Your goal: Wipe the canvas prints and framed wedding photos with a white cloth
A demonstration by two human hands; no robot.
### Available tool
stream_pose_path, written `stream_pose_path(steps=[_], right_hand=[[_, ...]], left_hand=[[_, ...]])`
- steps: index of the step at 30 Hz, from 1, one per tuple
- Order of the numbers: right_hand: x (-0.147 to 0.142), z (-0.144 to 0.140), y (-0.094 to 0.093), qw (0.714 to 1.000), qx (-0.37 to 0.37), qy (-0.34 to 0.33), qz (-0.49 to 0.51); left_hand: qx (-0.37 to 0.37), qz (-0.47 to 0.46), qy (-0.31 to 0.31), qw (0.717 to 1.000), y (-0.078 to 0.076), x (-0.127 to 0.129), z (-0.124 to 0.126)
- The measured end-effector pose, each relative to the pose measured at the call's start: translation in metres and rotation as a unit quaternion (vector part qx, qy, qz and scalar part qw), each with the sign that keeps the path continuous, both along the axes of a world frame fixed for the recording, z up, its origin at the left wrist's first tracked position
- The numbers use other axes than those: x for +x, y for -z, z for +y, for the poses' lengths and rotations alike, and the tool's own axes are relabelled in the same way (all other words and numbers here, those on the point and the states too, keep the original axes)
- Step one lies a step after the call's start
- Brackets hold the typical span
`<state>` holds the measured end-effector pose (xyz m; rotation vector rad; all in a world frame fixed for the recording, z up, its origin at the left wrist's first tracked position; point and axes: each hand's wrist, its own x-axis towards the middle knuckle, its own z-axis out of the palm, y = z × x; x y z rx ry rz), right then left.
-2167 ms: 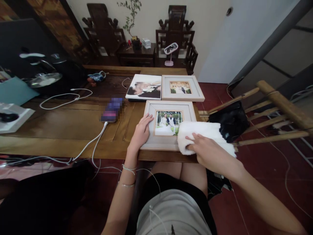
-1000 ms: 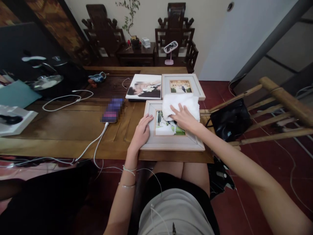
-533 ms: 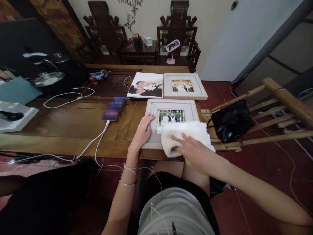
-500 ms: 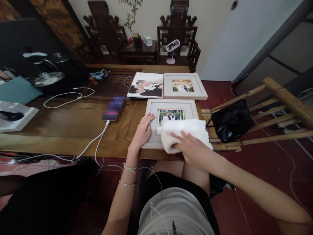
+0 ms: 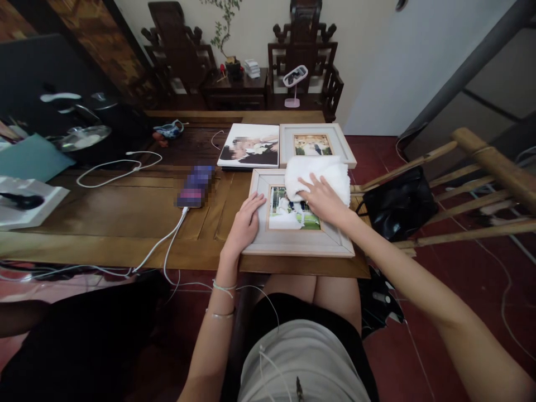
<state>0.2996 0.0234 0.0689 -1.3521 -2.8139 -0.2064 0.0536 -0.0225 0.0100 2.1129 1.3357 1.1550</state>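
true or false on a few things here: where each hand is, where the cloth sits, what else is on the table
1. The right hand presses a white cloth on the near picture frame. True.
2. The left hand lifts the frame off the table. False: it lies flat on the frame's left edge.
3. The cloth covers the frame's far right corner. True.
4. The phone lies on the far frame. False: it lies on the table, left of the frames.

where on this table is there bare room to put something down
Bare wood lies on the table between the phone, its white cable and the white tray. The right end is crowded: the near photo frame under left hand, right hand and towel, far frame, photo album.
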Motion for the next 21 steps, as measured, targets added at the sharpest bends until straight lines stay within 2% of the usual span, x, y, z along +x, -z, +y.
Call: stream_pose_path(steps=[4,7,9,11,15,18,21], right_hand=[[0.0,-0.066,-0.016,0.998,-0.066,-0.023,0.007],[0.004,-0.111,-0.038,0.989,-0.125,-0.079,0.008],[0.005,-0.13,-0.048,0.985,-0.134,-0.109,0.011],[0.002,-0.138,-0.051,0.984,-0.129,-0.121,0.016],[-0.005,-0.12,-0.033,0.987,-0.124,-0.096,0.044],[-0.003,-0.082,-0.013,0.991,-0.092,-0.069,0.066],[0.004,-0.033,-0.002,0.997,-0.03,-0.037,0.068]], left_hand=[[0.007,-0.002,-0.005,1.0,0.001,0.002,0.001],[0.01,-0.006,-0.009,1.0,0.001,0.002,0.001],[0.011,-0.005,-0.008,1.0,0.001,0.002,0.001],[0.01,0.001,-0.005,1.0,0.001,0.001,0.001],[0.009,0.019,0.001,1.0,0.001,0.0,0.001],[0.01,0.02,0.002,1.0,0.0,0.0,0.001],[0.011,0.021,0.002,1.0,0.0,0.0,0.001]])
